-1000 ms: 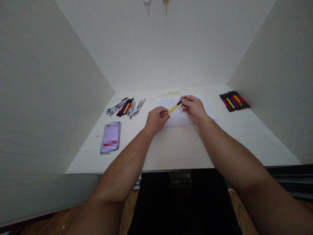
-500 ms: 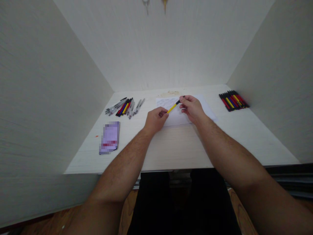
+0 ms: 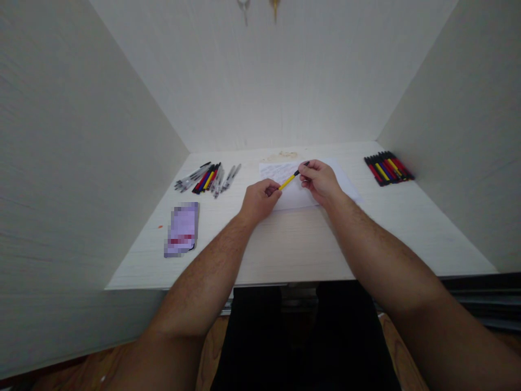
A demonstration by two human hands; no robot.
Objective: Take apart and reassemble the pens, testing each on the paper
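Observation:
A yellow pen (image 3: 288, 181) with a black end slants up to the right between my hands. My left hand (image 3: 259, 201) pinches its lower yellow end between thumb and fingers. At the upper black end, the thumb and forefinger of my right hand (image 3: 321, 181) are closed on it, and the other fingers are curled. Beneath both hands lies white paper (image 3: 297, 201) with handwriting on its upper left part.
At the left is a loose group of coloured and clear pens (image 3: 207, 178). A blurred purple rectangular item (image 3: 183, 225) lies in front of them. A row of coloured pens (image 3: 388, 168) sits by the right wall. Panels enclose the white desk (image 3: 299, 244) on three sides.
Almost nothing differs. Both hands keep hold of the yellow pen, and a little more of its black end shows beyond my right fingertips.

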